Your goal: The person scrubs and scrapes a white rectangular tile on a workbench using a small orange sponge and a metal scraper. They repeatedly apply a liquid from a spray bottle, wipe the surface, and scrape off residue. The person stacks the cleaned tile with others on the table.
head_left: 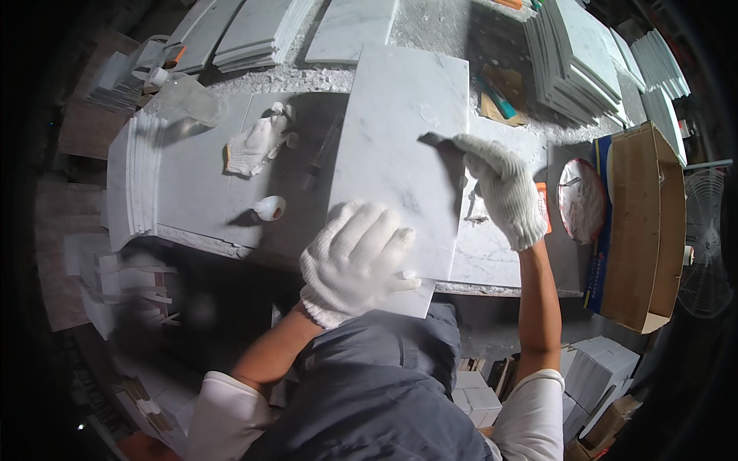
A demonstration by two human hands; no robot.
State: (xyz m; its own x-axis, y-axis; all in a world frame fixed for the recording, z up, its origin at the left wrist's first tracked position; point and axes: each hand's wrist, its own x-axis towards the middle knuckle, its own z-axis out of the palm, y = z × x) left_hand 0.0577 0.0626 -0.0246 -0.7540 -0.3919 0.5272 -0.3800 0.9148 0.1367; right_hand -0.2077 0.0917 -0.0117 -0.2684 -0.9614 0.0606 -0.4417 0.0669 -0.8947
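While, in the head view, the left gloved hand [357, 257] lies outstretched on the grey-veined white slab [400, 154] mid-frame, I see the right gloved hand [503, 188], right of centre, closed around a flat dark tool [436, 140]; a cardboard box [638, 230] stands far right.

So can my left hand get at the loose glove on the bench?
Probably yes: your left hand rests on the slab, and the glove lies ahead and to its left, with nothing seen covering it. The small white object looks just left of the way.
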